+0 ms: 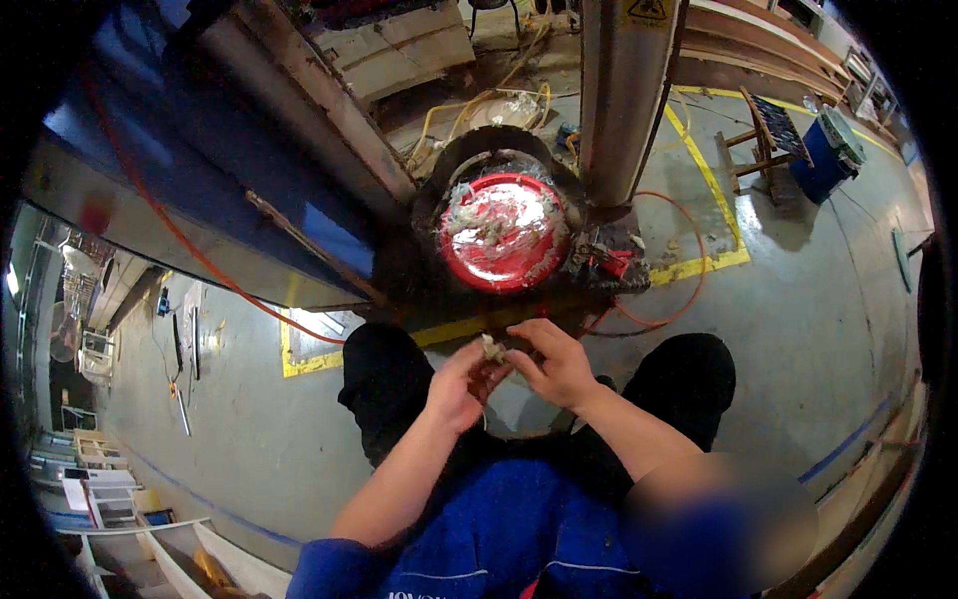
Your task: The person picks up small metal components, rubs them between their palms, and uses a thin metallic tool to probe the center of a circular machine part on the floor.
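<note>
Between my knees, my left hand (461,387) is closed with a small crumpled off-white lump (493,347) at its fingertips; whether it is cloth or hardened paste I cannot make out. My right hand (555,365) comes in from the other side, thumb and forefinger bent around the lump's edge. Just beyond both hands, a round red lid or disc (504,235) sits in a dark round holder (439,170) at the machine's base. Whitish, stringy residue and a shiny film cover much of the red surface.
A metal column (627,110) rises right of the red disc, and a large blue panel (220,150) stands left. An orange hose (180,235) crosses the panel; another loops over the floor at right. Farther right are a wooden stand (768,135) and a blue bin (826,160).
</note>
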`<state>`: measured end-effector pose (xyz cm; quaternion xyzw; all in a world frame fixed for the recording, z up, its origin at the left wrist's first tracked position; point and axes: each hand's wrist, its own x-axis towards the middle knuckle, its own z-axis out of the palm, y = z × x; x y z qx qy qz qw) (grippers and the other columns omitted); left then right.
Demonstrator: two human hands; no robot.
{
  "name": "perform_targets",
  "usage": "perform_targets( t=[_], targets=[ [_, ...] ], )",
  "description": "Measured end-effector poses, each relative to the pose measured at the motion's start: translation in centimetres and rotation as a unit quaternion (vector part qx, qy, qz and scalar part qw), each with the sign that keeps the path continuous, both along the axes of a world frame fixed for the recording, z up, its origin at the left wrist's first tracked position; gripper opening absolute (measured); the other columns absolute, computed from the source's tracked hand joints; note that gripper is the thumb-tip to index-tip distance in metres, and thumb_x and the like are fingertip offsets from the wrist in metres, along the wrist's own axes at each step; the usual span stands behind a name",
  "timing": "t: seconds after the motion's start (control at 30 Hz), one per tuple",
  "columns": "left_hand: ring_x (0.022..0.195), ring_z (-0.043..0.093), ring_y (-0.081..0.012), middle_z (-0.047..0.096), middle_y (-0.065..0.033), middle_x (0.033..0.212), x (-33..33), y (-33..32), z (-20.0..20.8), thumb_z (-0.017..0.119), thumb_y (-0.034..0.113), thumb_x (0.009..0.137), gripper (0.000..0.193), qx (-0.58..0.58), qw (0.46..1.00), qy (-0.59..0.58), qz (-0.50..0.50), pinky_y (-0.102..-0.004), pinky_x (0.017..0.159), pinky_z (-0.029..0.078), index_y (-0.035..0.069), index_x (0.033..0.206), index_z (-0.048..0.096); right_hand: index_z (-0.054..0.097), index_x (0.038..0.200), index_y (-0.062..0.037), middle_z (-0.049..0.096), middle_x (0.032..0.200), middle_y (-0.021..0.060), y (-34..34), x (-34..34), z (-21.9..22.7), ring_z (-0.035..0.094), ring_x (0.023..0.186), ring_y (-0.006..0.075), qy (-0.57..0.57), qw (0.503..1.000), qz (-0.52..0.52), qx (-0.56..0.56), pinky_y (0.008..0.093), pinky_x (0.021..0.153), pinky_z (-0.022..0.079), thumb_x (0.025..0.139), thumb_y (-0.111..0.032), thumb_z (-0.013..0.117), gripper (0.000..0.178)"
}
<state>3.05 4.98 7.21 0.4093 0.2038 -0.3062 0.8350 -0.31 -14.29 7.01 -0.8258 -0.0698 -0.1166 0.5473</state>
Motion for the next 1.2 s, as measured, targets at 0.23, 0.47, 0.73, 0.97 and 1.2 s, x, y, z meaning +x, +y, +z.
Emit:
perform_targets(
  t=[0.23,0.47,0.73,0.97,1.2],
  targets=[
    [0.155,-0.017,-0.038,-0.013,-0.0074,0.172,10.8,-3.4,2.9,0.044,0.078,0.093,0.107,0.073,0.972,-0.175,-0.139,-0.0668,0.12,0.008,0.015,0.165,-0.002,0.069,0.118,-0.007,0.068,0.108,0.0126,-1.8,0.8,-2.9,0.068,0.09,0.034,0.114,0.987,-0.039,-0.11,0.0414,0.077,0.056,0.088,-0.031,0.077,0.039],
    [0.144,0.037,-0.0349,0.043,-0.0063,0.156,6.8,0.1,-9.4,0.051,0.054,0.102,0.071,0.218,0.961,-0.094,-0.141,-0.0551,0.113,0.035,0.012,0.156,0.035,0.07,0.115,-0.008,0.07,0.105,0.0155,-1.5,1.1,-4.2,0.068,0.096,0.0365,0.16,0.976,0.012,-0.151,0.0465,0.084,0.055,0.09,-0.039,0.07,0.04],
    [0.109,0.064,-0.0357,0.07,-0.0165,0.113,-0.3,-1.3,-12.1,0.063,0.01,0.094,0.044,0.515,0.676,-0.44,-0.29,-0.0412,0.101,0.049,0.005,0.137,0.055,0.069,0.114,-0.0053,0.072,0.106,0.0211,-2.1,1.0,-4.9,0.069,0.098,0.0393,0.308,0.899,0.154,-0.271,0.0489,0.085,0.054,0.086,-0.046,0.072,0.05],
    [0.14,0.044,-0.0241,0.043,-0.0148,0.155,2.3,-3.0,-4.5,0.057,0.015,0.1,0.064,0.296,0.918,-0.262,0.022,-0.0371,0.118,0.032,0.004,0.158,0.032,0.058,0.135,-0.0007,0.061,0.132,0.0246,0.0,2.4,-5.9,0.061,0.121,0.0377,0.172,0.982,-0.005,-0.07,0.0443,0.101,0.049,0.094,-0.057,0.06,0.07],
    [0.151,0.031,-0.0378,0.037,-0.019,0.161,1.5,-6.5,4.3,0.054,0.053,0.094,0.076,0.329,0.539,-0.767,-0.113,-0.0529,0.124,0.015,0.009,0.155,0.042,0.034,0.157,-0.0059,0.043,0.157,0.0149,1.7,1.5,-3.0,0.044,0.143,0.0292,0.374,0.653,0.026,0.658,0.0404,0.117,0.035,0.095,-0.072,0.045,0.091]
  ],
)
